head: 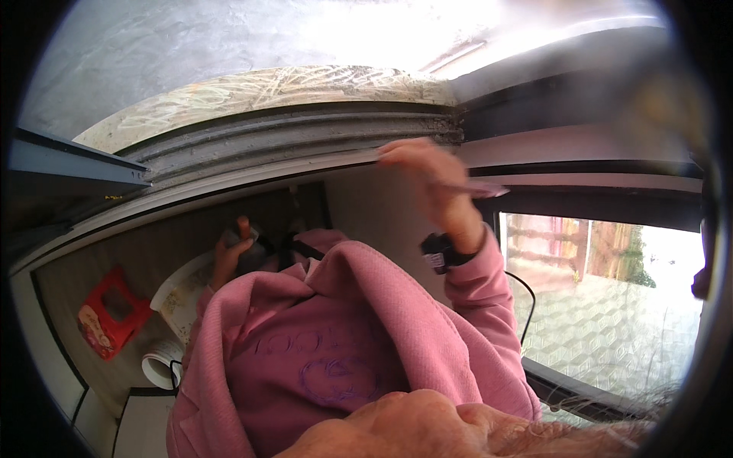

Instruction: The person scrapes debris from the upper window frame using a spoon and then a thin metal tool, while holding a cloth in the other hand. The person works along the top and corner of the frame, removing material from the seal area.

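Observation:
Blurred by motion, my right hand [432, 183] is raised just inside the sliding window track [286, 126], near its right end. A thin, pale pinkish thing [487, 190] sticks out of the grip on the wrist side; blur hides what it is. A dark watch [441, 253] is on that wrist. Lower down and to the left, my left hand [233, 249] is in shade beside my pink coat [383, 292]. Its fingers are around a greyish, partly see-through thing [252, 236], too dim to name. The track's grey grooves look dirty, with specks along them.
A dark-framed window pane [601, 309] stands at my right. Another dark frame edge [80, 160] juts in from the left. Below on the floor are a red plastic stool [117, 315], a pale seat with a patterned top [177, 300] and a white cylindrical container [154, 369].

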Demonstrator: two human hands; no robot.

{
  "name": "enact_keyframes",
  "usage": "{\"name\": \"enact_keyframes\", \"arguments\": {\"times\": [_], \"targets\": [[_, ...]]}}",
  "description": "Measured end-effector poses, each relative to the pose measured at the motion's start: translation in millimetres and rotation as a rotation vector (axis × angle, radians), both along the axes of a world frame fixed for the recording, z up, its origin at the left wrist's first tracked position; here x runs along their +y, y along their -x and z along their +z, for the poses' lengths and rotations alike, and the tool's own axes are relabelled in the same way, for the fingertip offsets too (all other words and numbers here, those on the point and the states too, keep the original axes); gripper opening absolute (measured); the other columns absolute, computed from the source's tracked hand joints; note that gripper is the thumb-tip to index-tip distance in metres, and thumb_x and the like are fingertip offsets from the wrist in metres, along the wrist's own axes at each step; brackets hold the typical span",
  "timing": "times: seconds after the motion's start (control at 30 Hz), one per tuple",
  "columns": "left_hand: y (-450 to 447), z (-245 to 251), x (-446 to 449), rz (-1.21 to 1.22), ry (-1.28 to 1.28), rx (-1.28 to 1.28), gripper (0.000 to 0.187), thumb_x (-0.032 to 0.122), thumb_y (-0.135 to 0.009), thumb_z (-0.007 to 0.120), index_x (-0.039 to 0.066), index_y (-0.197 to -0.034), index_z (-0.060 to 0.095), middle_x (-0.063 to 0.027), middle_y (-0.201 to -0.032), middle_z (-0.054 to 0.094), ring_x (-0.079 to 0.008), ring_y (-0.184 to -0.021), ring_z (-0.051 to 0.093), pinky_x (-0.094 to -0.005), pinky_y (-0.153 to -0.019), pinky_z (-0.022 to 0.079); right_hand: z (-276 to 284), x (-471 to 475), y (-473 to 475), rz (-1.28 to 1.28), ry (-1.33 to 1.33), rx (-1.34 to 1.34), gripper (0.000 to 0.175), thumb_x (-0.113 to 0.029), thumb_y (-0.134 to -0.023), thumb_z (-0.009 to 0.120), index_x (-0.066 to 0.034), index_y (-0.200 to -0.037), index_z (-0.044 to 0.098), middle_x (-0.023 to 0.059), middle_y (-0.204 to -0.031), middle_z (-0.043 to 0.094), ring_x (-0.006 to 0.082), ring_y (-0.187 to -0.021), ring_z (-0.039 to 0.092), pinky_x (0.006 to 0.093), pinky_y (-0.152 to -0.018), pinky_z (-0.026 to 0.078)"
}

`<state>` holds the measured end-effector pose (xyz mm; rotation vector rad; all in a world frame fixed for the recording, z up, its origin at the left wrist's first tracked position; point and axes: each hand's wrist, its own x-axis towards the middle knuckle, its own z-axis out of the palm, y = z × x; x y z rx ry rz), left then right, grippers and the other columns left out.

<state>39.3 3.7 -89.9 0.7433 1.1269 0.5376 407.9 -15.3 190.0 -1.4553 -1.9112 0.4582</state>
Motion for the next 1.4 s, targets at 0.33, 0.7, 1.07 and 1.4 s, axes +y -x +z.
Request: {"name": "enact_keyframes", "arguments": {"times": [0.33,0.7,1.07,1.4], "targets": [[-5.2,11.5,0.1,-0.026,0.093,0.104,0.036,0.006,-0.078,0.073,0.005,-0.113,0.064,-0.0034,-0.1,0.067,-0.0154,-0.089,0.063,-0.0301,-0.08,0.051,5.1,-14.1,-49.7,-0.18,-0.117,-0.298,0.027,0.008,-0.082,0.059,-0.0052,-0.105,0.064,0.0153,-0.101,0.068,0.0334,-0.091,0.067,0.0384,-0.079,0.055],[-4.9,0.1,-2.5,-0.031,-0.019,-0.034,0.039,0.007,-0.078,0.073,0.004,-0.115,0.062,-0.004,-0.104,0.066,-0.0151,-0.092,0.062,-0.0304,-0.083,0.05,0.5,-0.7,-12.3,-0.008,-0.191,-0.273,0.029,0.011,-0.078,0.057,-0.0031,-0.102,0.063,0.0166,-0.104,0.067,0.033,-0.089,0.068,0.0376,-0.075,0.055],[-3.6,9.5,0.2,-0.023,0.062,-0.08,0.04,0.008,-0.078,0.074,0.004,-0.117,0.062,-0.0051,-0.104,0.066,-0.0159,-0.093,0.063,-0.0307,-0.084,0.05,-16.4,4.7,7.9,0.079,-0.126,-0.229,0.031,0.002,-0.077,0.062,-0.0042,-0.107,0.063,0.0157,-0.108,0.065,0.035,-0.098,0.065,0.0397,-0.081,0.054],[16.8,18.2,-8.6,0.125,0.053,0.003,0.044,0.009,-0.077,0.075,0.003,-0.118,0.061,-0.0055,-0.104,0.066,-0.0171,-0.091,0.063,-0.0312,-0.082,0.052,-18.4,19.3,39.5,0.209,-0.176,-0.271,0.028,0.002,-0.078,0.06,0.001,-0.105,0.063,0.0194,-0.106,0.065,0.0354,-0.096,0.066,0.0399,-0.08,0.056]]}}
